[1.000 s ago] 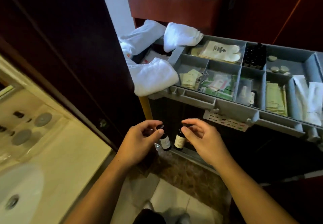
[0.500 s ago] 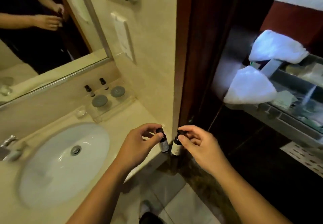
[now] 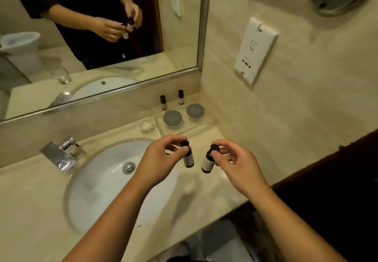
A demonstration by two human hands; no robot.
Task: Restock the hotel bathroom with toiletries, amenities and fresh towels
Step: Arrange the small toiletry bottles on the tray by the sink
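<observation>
My left hand (image 3: 161,159) pinches a small dark toiletry bottle (image 3: 188,158) by its cap, above the right edge of the sink. My right hand (image 3: 237,165) pinches a second small dark bottle (image 3: 207,162) the same way, over the counter. Both bottles hang upright with pale labels. Behind them a clear tray (image 3: 206,127) in the counter's back corner holds two more small bottles (image 3: 163,102) (image 3: 180,97) and two round grey soaps (image 3: 172,117) (image 3: 195,110).
A white oval sink (image 3: 98,180) with a chrome tap (image 3: 61,154) lies at the left. A small glass dish (image 3: 146,126) sits beside the tray. The mirror (image 3: 98,36) covers the back wall; a white wall panel (image 3: 254,51) is on the right wall. The beige counter (image 3: 214,192) ends at its front edge.
The view has swung left from the cart's drawer to the vanity. Both hands, each still holding a bottle, now hang over the counter and sink, closer to the tray.
</observation>
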